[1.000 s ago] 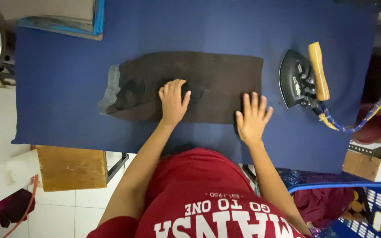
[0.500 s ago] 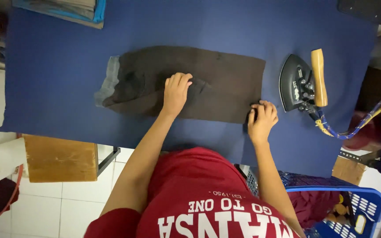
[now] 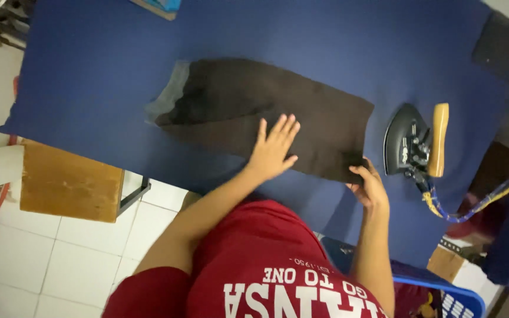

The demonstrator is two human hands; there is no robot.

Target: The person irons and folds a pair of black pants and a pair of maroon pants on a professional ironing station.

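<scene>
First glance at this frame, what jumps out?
A dark brown cloth lies flat across the middle of a blue padded table. The left hand presses flat on the cloth, while the right hand pinches its near right corner. Just right of the cloth, an iron with a wooden handle rests on the table.
</scene>
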